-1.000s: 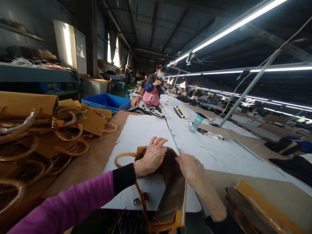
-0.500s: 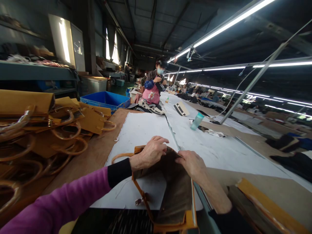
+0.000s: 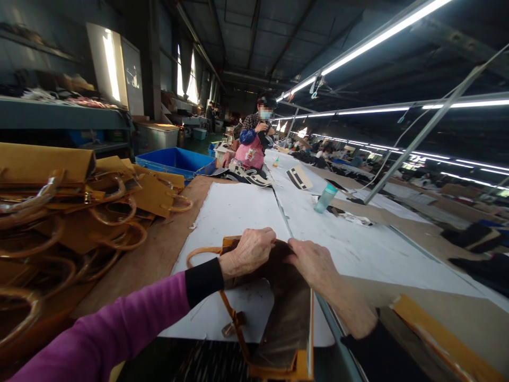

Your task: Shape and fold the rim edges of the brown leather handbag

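A tan handbag [image 3: 288,313] with a dark brown lining lies on its side at the table's near edge, its inside facing me. My left hand [image 3: 252,252] is closed on the bag's far edge, fingers pinched together. Close to its right, my right hand [image 3: 312,262] grips the same edge between thumb and fingers. A round tan handle [image 3: 202,254] sticks out to the left of the bag. From its left side hangs a strap with a small metal clasp [image 3: 228,329].
Many tan bags with wrapped ring handles [image 3: 115,212] are piled at left. Beyond them stands a blue bin [image 3: 175,162]. A teal bottle [image 3: 326,198] is on the white-covered table [image 3: 238,204]. A masked person [image 3: 254,138] works at the far end. Another tan piece [image 3: 445,339] lies at right.
My left hand has shifted slightly down, its fingers drawn in closer on the bag's edge. My right hand keeps its hold. The whole view has drifted a little.
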Demonstrator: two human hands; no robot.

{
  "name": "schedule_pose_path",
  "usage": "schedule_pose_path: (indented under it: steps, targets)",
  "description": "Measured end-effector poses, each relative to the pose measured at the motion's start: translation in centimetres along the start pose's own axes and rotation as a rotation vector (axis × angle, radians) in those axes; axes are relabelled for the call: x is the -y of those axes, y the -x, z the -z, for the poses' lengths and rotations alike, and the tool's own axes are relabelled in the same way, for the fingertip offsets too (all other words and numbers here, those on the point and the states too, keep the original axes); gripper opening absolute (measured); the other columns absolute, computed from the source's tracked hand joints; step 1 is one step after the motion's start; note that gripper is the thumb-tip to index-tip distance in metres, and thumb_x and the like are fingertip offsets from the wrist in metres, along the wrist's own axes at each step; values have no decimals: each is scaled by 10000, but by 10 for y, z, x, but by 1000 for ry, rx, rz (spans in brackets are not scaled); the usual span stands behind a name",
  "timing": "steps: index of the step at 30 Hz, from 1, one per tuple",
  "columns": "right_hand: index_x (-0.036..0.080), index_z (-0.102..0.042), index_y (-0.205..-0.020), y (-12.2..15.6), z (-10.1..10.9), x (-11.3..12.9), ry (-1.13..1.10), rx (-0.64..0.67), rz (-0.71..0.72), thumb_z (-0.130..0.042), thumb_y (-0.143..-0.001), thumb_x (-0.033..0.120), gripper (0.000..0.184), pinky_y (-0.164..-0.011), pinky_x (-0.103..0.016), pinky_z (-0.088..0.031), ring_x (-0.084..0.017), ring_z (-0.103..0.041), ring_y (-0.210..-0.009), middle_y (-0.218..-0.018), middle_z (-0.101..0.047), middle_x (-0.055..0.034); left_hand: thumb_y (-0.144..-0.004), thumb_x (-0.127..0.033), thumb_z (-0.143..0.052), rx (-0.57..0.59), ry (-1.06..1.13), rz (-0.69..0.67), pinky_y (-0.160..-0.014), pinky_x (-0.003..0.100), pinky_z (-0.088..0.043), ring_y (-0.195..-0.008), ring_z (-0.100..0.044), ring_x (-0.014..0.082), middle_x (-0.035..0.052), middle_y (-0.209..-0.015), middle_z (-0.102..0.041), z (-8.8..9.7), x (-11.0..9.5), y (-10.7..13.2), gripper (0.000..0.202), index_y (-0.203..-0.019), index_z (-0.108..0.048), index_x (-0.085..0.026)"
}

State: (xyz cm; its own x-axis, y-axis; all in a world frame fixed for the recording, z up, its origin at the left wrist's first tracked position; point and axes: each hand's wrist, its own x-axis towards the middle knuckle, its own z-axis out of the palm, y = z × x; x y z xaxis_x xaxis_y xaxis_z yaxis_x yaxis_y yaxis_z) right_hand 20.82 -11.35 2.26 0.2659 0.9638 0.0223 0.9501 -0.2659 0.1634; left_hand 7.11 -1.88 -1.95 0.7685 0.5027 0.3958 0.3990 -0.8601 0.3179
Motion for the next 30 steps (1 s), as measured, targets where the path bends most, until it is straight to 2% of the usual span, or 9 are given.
schedule_pose_path:
  steps: [4, 8, 12, 15, 20, 24, 30]
  targets:
    - [206, -625, -841, -5, 0, 3, -8, -8, 42, -517, -832, 250, 116, -624, -297, -297, -234, -604, -830, -824, -659, -75, -869, -180, -432, -10, -18, 38, -575, 259, -351, -682, -557, 157, 26, -805, -607, -2, 0, -1, 139, -826, -562, -158]
    - [209, -634, -806, -6, -5, -4, -67, -19, 55, -475, -873, 269, 182, -657, -283, -322, -208, -599, -835, -803, -664, -58, -876, -198, -428, 10, -22, 30, -583, 259, -370, -679, -557, 159, 26, -817, -602, -3, 0, -3, 138, -821, -550, -165]
    - [207, -640, -786, -6, -9, -12, -143, -30, 64, -469, -883, 285, 211, -655, -261, -336, -182, -600, -791, -771, -666, -42, -863, -172, -440, -17, -50, -51, -625, 267, -401, -732, -560, 169, 20, -907, -601, -4, -3, -5, 90, -871, -530, -177]
    - [203, -649, -795, -6, -11, -14, -191, -37, 52, -479, -875, 286, 206, -641, -256, -340, -179, -603, -777, -767, -669, -41, -849, -110, -411, -50, -62, -105, -679, 279, -422, -763, -555, 168, 27, -966, -594, -4, -6, -5, 165, -966, -508, -173]
    - [218, -659, -832, -4, -10, -13, -239, -59, 43, -481, -869, 277, 192, -673, -249, -349, -172, -609, -815, -809, -680, -29, -873, -90, -407, -113, -99, -294, -831, 312, -409, -885, -546, 164, 31, -1120, -568, -9, -9, -6, 221, -1017, -542, -189]
    - [209, -662, -803, -3, -9, -12, -242, -66, 24, -470, -871, 281, 215, -673, -263, -349, -189, -609, -821, -798, -682, -44, -886, -106, -421, -108, -74, -261, -822, 302, -418, -860, -548, 151, 28, -1016, -601, -16, -10, -12, 184, -916, -589, -174]
    - [205, -658, -818, -5, -11, -13, -258, -66, 11, -495, -856, 269, 179, -691, -261, -351, -188, -602, -842, -828, -680, -46, -885, -110, -422, -100, -5, -245, -838, 306, -428, -865, -550, 158, 30, -1019, -616, -19, -13, -17, 186, -891, -601, -158]
